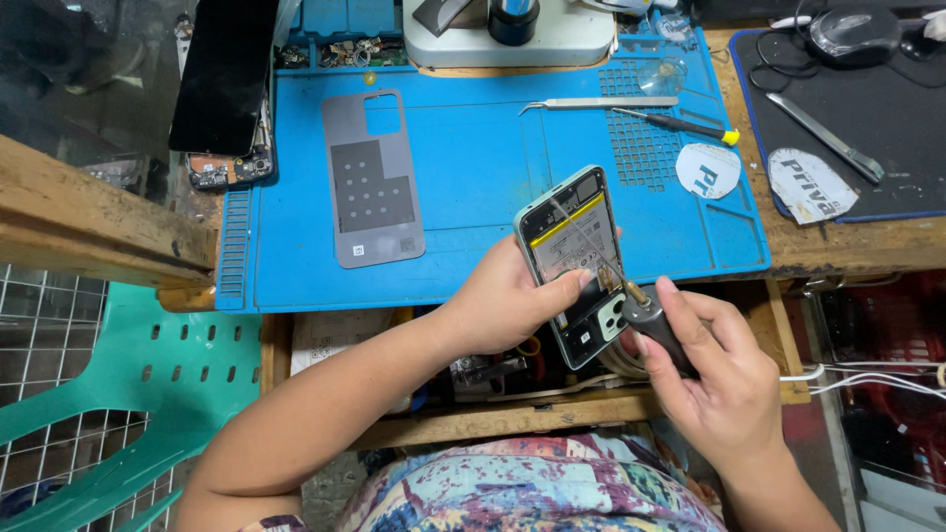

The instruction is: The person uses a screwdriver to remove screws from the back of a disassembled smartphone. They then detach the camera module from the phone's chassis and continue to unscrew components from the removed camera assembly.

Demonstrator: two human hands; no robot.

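My left hand [503, 307] grips an opened phone [570, 236] with its back cover off, so the battery and inner parts show. The phone is held tilted over the near edge of the blue work mat [473, 197]. My right hand [724, 379] holds a dark powered screwdriver [655, 320], and its metal tip touches the phone near the camera end. A grey phone back cover [372, 177] lies flat on the mat to the left.
Tweezers [601, 102] and a yellow-tipped screwdriver [685, 126] lie on the mat's far side. A second dismantled phone [225, 89] leans at the left. A microscope base [507, 34] stands at the back. A black pad with a mouse [852, 32] sits on the right, and a green plastic chair [128, 394] is below left.
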